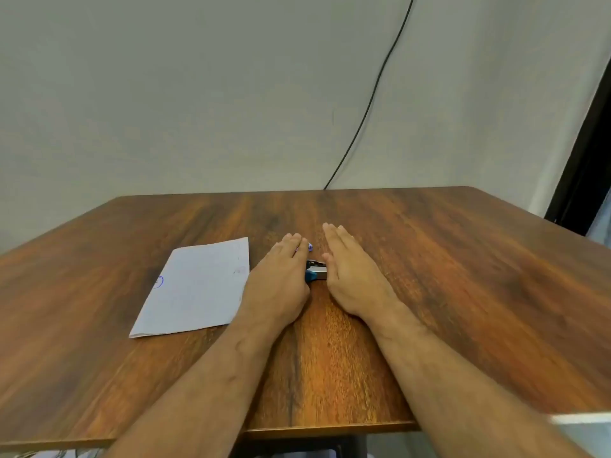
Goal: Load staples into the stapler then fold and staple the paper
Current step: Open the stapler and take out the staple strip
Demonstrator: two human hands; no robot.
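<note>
A small blue and silver stapler [315, 272] lies on the wooden table [446, 292] between my two hands, mostly covered by them. My left hand [281, 279] lies flat with straight fingers just left of the stapler. My right hand [350, 272] is also flat, fingers stretched forward, and its thumb side touches the stapler's right end. A tiny blue and white thing [309, 247] peeks out past my left fingertips; what it is I cannot tell. A white sheet of paper [195, 289] with a blue pen circle lies flat to the left.
A black cable [373, 94] runs down the pale wall behind the table's far edge. A dark door frame [582, 180] stands at the right. Something pale [582, 419] sits at the table's near right corner.
</note>
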